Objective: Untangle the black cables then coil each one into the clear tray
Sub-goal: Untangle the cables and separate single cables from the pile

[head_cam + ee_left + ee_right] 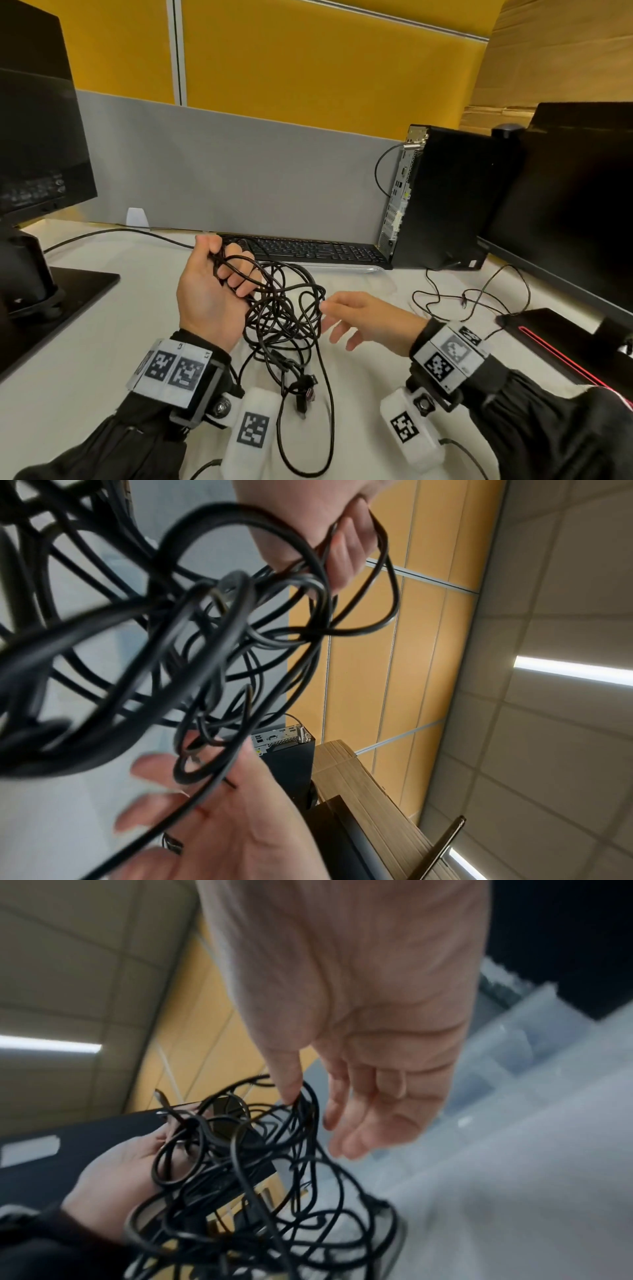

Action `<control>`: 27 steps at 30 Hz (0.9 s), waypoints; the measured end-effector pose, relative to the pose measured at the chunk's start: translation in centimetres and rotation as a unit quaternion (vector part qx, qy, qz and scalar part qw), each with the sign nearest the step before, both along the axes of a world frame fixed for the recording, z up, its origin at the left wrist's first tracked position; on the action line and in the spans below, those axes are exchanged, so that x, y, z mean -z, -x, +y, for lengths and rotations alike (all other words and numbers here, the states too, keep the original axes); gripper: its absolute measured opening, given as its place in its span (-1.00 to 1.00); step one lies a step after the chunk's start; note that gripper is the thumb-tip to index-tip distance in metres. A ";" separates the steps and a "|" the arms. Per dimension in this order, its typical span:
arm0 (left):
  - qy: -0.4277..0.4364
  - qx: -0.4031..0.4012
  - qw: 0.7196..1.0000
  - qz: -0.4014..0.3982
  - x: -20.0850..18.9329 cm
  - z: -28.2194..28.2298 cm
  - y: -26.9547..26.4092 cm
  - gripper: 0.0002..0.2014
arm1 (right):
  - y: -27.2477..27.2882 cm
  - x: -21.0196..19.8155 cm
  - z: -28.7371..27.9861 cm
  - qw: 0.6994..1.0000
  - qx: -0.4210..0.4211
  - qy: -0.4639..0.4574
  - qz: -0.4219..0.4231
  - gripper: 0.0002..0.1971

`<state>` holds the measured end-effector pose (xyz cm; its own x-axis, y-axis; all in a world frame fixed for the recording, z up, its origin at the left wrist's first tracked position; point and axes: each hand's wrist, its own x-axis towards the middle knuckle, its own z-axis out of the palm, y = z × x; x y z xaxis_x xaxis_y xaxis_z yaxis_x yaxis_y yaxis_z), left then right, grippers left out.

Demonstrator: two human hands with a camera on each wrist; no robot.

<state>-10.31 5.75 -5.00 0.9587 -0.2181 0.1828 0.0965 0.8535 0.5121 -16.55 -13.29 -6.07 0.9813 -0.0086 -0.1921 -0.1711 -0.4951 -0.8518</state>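
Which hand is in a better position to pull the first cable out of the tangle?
Probably the right hand: it is free, fingers relaxed, fingertips already at the side of the black cables. The left hand grips the top of the bundle and holds it up.

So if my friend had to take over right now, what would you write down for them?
Left hand: palm up, fingers curled round several loops of the black cables, holding the tangle above the desk.
Right hand: open, fingertips at the right edge of the tangle, gripping nothing.
Cables: one knotted bunch, plug ends and a long loop hanging near the wrists.
Clear tray: blurred in the right wrist view, beyond the right hand; contents unclear.
Done: tangle lifted.
Left: separate each cable, coil it, put it in the tray.
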 end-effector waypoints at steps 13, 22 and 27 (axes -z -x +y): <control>-0.444 -0.127 0.882 -0.094 -0.6 1.8 -2.1 -0.61 | 2.3 -4.1 -1.3 0.958 0.062 -0.199 -0.195 -0.84; -0.447 -0.311 0.774 -0.324 -1.1 2.9 -1.5 -0.91 | 2.7 -6.4 1.0 0.911 0.004 0.217 -0.351 -0.92; -0.455 -0.062 0.777 -0.431 -0.1 0.1 1.0 -0.69 | 1.9 -7.1 3.0 0.862 -0.028 0.324 -0.390 -0.90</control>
<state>-11.30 5.82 -4.90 0.5902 -0.5484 0.5924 -0.6701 0.0763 0.7383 -18.41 -10.32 0.99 0.8122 0.1849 0.5532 0.3676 -0.8986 -0.2394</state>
